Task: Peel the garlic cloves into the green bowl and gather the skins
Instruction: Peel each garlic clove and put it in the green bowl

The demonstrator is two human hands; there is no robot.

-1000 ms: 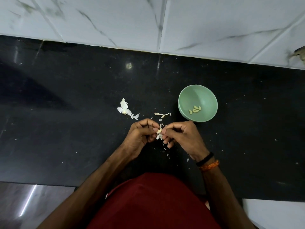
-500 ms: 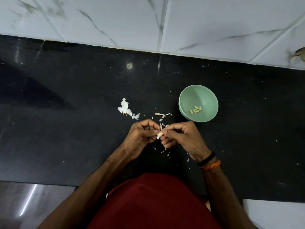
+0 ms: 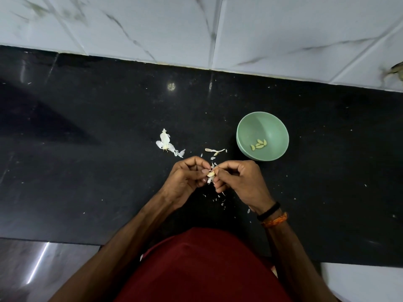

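So this looks like somewhere in the middle of the job, not near the end. The small pale green round plastic bowl [image 3: 262,136], sitting right of centre in the frame on the glossy black stone bench [image 3: 87,171], already has a handful of peeled yellowish garlic cloves [image 3: 258,145] in the bottom, four or five as far as I can count. Both hands are together just below and left of the bowl, working on one more small cream-coloured garlic clove [image 3: 210,174]: the left hand [image 3: 185,179] has its fingers curled in and pinches the clove at the tips, and the right hand [image 3: 237,182] is curled too, its fingertips pinching at the clove or its skin from the other side. Can't really tell how much skin is left on it, too small. The skins are definitely not gathered: there's a bigger clump of white papery garlic husk [image 3: 166,143] left of centre, a thin curled strip of skin [image 3: 214,150] just above the hands, and lots of tiny white flakes [image 3: 218,198] scattered on the bench under the hands. I don't see any unpeeled cloves waiting anywhere, so my guess is this one's close to the last, then the whole skin cleanup remains.
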